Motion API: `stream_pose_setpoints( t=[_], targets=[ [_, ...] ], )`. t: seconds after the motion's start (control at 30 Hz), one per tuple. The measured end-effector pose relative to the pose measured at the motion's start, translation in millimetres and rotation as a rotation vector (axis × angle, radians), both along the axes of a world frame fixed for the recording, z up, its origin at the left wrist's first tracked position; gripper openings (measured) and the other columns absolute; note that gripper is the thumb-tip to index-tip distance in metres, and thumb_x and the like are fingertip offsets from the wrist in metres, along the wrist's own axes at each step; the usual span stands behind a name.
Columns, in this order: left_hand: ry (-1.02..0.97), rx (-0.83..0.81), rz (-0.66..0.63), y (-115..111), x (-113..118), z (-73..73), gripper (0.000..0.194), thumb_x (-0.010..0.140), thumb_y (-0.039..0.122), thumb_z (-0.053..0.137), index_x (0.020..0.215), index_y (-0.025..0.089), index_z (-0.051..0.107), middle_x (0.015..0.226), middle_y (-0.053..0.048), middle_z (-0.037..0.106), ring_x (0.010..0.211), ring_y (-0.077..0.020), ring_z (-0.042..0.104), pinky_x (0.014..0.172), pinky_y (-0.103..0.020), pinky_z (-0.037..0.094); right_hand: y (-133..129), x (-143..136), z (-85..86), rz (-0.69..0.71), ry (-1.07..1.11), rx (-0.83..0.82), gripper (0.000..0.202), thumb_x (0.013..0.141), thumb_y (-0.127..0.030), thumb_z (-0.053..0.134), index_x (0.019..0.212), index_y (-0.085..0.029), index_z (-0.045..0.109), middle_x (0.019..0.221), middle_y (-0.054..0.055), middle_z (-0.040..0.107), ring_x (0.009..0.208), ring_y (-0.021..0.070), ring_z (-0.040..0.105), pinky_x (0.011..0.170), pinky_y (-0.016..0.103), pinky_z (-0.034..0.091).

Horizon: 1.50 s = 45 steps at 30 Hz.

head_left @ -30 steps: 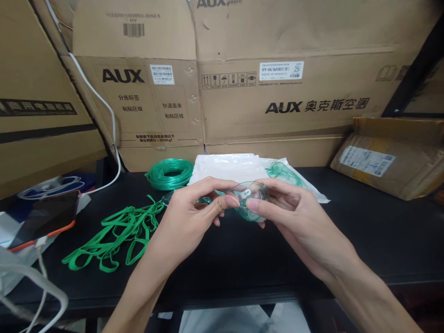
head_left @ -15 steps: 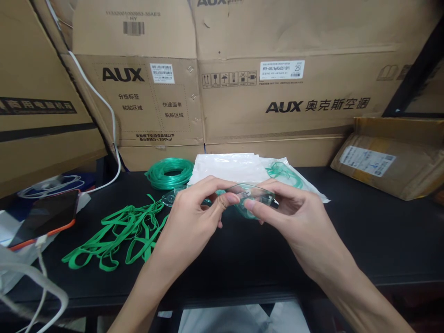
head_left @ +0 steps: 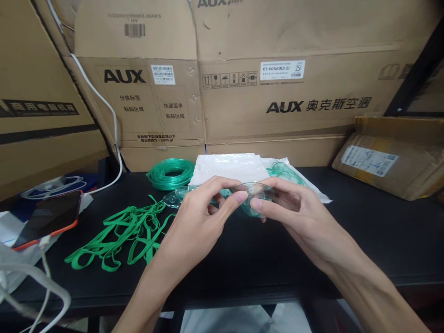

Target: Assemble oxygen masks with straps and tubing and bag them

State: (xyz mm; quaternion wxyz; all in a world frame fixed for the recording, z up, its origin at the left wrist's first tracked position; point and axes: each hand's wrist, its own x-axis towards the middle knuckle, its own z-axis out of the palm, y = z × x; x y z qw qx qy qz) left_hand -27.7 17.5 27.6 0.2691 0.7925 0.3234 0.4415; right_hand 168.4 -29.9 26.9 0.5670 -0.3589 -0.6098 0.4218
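Note:
A see-through, greenish oxygen mask [head_left: 253, 212] is held up above the black table between my two hands. My left hand [head_left: 204, 215] pinches it from the left, thumb on the near side and fingers partly hidden behind. From the other side my right hand [head_left: 298, 203] grips the mask, its thumb pressed close to the left thumb. More clear mask parts [head_left: 171, 199] lie on the table behind my left hand, partly covered by it. Flat green elastic straps [head_left: 120, 226] are spread in loose loops left of my left forearm.
Behind my hands are a coil of green tubing [head_left: 169, 175] and white plastic bags [head_left: 225, 167], with thin green tubing [head_left: 286, 172] on the right one. A phone [head_left: 52, 217] and white cables stand left. A cardboard box [head_left: 378, 157] sits right; large cartons [head_left: 236, 101] wall the back.
My left thumb has shifted slightly up and right along the mask. The right thumb has moved a little right. Both hands keep their hold, and the view has shifted slightly.

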Motion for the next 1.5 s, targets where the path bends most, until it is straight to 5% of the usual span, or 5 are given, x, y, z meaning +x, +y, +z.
stream_pose_setpoints(
  t=[0.57, 0.7, 0.9, 1.5],
  targets=[
    [-0.017, 0.184, -0.02, -3.7, -3.1, 4.0, 0.004, 0.096, 0.026, 0.074, 0.099, 0.025, 0.071, 0.096, 0.003, 0.069, 0.084, -0.0138, 0.059, 0.08, -0.026, 0.046, 3.8, -4.0, -6.3, 0.035, 0.052, -0.014, 0.014, 0.097, -0.036, 0.075, 0.092, -0.023, 0.073, 0.093, 0.0, 0.065, 0.095, 0.0184, 0.056, 0.087, 0.031, 0.042],
    [-0.096, 0.115, -0.116, 3.6, -5.7, 4.7, 0.016, 0.092, 0.035, 0.081, 0.097, 0.023, 0.072, 0.102, -0.002, 0.07, 0.101, -0.0196, 0.062, 0.093, -0.03, 0.046, 2.1, -4.9, -4.8, 0.05, 0.13, -0.006, 0.013, 0.098, -0.034, 0.074, 0.091, -0.024, 0.073, 0.089, -0.001, 0.062, 0.089, 0.016, 0.054, 0.081, 0.028, 0.042],
    [-0.166, -0.076, -0.332, 8.5, -15.3, 2.0, 0.016, 0.103, 0.039, 0.066, 0.101, 0.024, 0.072, 0.1, -0.001, 0.068, 0.096, -0.0157, 0.062, 0.086, -0.024, 0.047, -0.6, -5.8, -2.1, 0.143, 0.238, -0.014, 0.01, 0.099, -0.032, 0.073, 0.093, -0.024, 0.074, 0.089, -0.001, 0.063, 0.087, 0.0156, 0.057, 0.079, 0.026, 0.046],
    [-0.076, -0.006, -0.274, -4.6, -18.2, 10.5, 0.013, 0.108, 0.031, 0.057, 0.104, 0.025, 0.068, 0.102, 0.001, 0.066, 0.097, -0.0148, 0.061, 0.091, -0.025, 0.044, -1.8, -1.0, -5.1, 0.161, 0.151, 0.096, 0.011, 0.101, -0.032, 0.071, 0.096, -0.025, 0.077, 0.1, 0.0, 0.068, 0.097, 0.0157, 0.062, 0.087, 0.026, 0.049]
  ],
)
